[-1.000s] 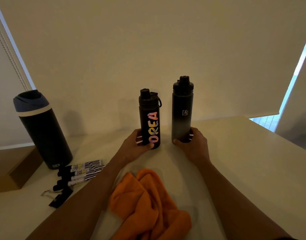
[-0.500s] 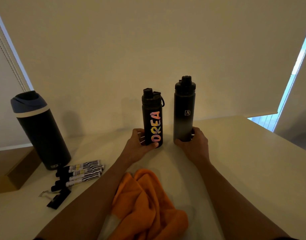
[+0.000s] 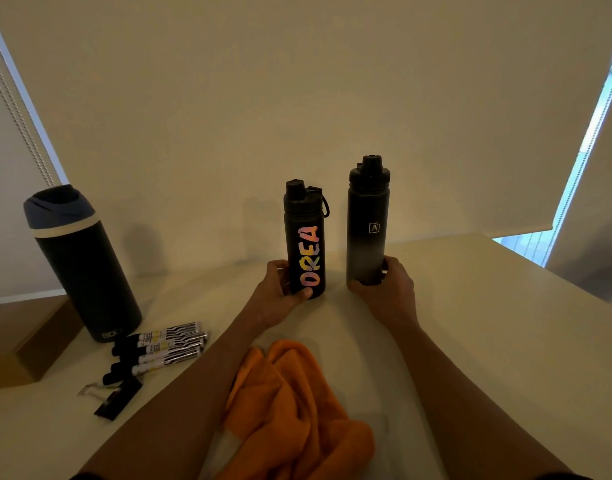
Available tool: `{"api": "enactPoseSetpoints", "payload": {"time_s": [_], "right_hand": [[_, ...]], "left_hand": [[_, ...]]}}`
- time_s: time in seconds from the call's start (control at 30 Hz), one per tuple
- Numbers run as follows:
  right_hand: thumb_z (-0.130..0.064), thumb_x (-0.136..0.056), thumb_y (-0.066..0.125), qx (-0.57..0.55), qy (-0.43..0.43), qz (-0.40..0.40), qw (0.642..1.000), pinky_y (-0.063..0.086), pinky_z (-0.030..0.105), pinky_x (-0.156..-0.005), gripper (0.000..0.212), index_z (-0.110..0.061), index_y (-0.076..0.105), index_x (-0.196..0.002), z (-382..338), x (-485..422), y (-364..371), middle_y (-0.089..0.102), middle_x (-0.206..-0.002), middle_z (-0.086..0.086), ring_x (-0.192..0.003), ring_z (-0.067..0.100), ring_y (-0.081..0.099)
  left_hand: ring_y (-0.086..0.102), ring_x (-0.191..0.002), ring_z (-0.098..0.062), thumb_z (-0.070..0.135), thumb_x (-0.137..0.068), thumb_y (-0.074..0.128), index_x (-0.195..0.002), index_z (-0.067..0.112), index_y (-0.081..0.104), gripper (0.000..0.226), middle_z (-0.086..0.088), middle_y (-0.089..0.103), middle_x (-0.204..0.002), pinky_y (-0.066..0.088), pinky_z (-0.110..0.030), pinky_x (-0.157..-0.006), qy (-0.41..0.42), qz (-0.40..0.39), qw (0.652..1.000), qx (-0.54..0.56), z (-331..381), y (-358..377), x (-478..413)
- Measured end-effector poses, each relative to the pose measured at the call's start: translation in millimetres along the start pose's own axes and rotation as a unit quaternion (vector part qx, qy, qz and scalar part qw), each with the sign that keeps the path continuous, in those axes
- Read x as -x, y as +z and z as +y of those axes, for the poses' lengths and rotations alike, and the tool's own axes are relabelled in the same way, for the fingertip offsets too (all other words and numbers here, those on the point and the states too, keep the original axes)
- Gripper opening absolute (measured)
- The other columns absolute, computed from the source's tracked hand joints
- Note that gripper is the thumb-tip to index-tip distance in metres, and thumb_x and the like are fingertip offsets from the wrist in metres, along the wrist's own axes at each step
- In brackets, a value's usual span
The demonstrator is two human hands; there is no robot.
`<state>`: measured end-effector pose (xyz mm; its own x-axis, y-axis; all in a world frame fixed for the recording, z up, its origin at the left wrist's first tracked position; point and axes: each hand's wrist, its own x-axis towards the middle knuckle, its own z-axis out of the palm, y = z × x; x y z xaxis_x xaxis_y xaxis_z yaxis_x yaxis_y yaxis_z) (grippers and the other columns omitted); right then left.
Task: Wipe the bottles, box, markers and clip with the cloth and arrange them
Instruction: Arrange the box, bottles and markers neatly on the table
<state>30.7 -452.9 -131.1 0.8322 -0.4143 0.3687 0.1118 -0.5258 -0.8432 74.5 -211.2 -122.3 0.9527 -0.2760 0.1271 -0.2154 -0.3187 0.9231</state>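
Observation:
My left hand (image 3: 280, 292) grips the base of a short black bottle (image 3: 306, 237) with colourful letters, standing upright at the table's far middle. My right hand (image 3: 389, 289) holds the base of a taller black-to-grey bottle (image 3: 367, 223) just to its right. Between my forearms an orange cloth (image 3: 294, 414) lies crumpled. A wide dark bottle (image 3: 86, 268) with a blue lid stands at the left. In front of it lie several markers (image 3: 159, 348) side by side, and a black clip (image 3: 116, 398) nearer me. A brown box (image 3: 24, 341) sits at the far left edge.
The cream table (image 3: 488, 341) ends at a pale window blind (image 3: 297, 98) behind the bottles. Its right edge runs diagonally past my right arm. Bare tabletop shows to the right of my right forearm.
Both bottles have slid slightly farther from me and to the right under my hands, and now stand a little wider apart. The other objects have not moved.

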Motion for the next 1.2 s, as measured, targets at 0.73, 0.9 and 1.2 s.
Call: {"api": "enactPoseSetpoints", "payload": {"time_s": [0.73,0.9,1.2], "right_hand": [[-0.042,-0.083,0.078,0.003,-0.015,-0.101,0.995,0.045,0.012,-0.063,0.024,-0.030,0.066,-0.100,-73.1,96.4,-8.1,0.069,-0.090,-0.014,-0.082,0.001,0.066],[-0.049,-0.083,0.075,0.008,-0.062,-0.190,0.980,0.047,0.013,-0.066,0.031,-0.032,0.064,-0.107,-118.7,120.7,16.0,0.068,-0.095,-0.015,-0.083,-0.003,0.065],[-0.052,-0.079,0.078,0.007,-0.095,-0.236,0.967,0.051,0.018,-0.069,0.038,-0.031,0.063,-0.107,-185.2,157.6,96.3,0.069,-0.092,-0.017,-0.080,-0.001,0.066]], "left_hand": [[0.068,-0.098,-0.001,0.033,-0.087,0.080,-0.106,0.027,0.068,0.024,0.014,0.074,-0.104,0.057,-0.029,-0.093,0.105,0.087,0.985,-0.110,12.0,-69.0,118.4],[0.067,-0.095,0.003,0.029,-0.091,0.076,-0.102,0.028,0.070,0.013,0.017,0.073,-0.100,0.056,-0.020,-0.089,0.120,0.134,0.975,-0.131,13.1,-104.6,151.4],[0.060,-0.098,0.016,0.034,-0.096,0.067,-0.107,0.034,0.064,0.012,0.026,0.066,-0.102,0.044,-0.006,-0.082,0.108,0.220,0.949,-0.199,-6.3,-171.7,194.8]]}}
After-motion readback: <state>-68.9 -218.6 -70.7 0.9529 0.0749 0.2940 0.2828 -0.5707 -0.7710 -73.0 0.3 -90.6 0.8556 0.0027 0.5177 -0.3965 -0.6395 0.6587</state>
